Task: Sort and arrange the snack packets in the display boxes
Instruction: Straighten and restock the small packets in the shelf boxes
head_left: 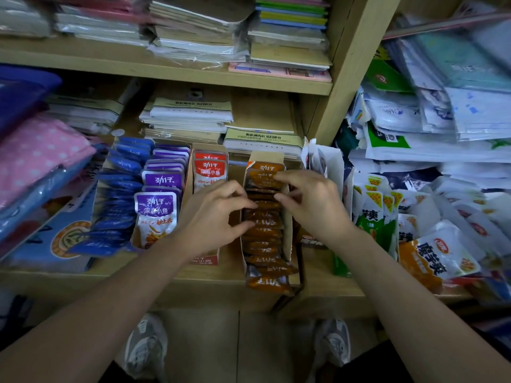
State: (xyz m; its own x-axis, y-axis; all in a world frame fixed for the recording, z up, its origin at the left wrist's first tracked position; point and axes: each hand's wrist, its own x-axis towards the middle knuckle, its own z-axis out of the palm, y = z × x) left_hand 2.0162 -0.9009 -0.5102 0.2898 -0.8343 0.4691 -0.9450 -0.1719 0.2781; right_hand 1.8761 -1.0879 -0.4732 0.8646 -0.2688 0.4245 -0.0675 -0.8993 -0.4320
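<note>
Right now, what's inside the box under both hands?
Orange packets in a row fill the box. Left hand and right hand cover the middle ones; floor hidden.

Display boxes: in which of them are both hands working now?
The box holding the orange packets, right of the red-packet box. Fingers of the left hand and the right hand touch its packets.

Above both hands, left hand (213,214) and right hand (312,205), stacked notebooks (190,117) fill two levels of a wooden shelf (166,70). Far left of the left hand: a pink polka-dot bundle (38,150). Below the hands — two grey shoes (146,346) on a tiled floor (249,349).
</note>
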